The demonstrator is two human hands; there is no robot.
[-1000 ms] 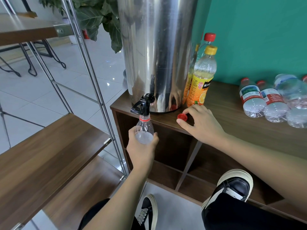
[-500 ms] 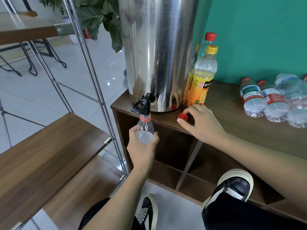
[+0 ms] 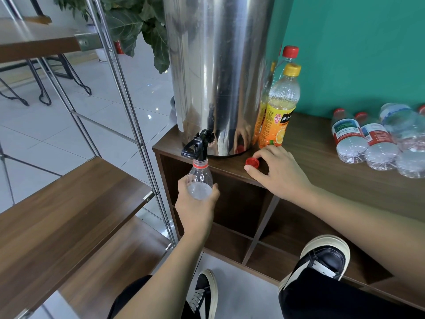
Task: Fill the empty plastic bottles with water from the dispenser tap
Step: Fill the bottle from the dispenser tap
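Head view: water-filled bottle (image 3: 199, 180) under tap (image 3: 196, 146)
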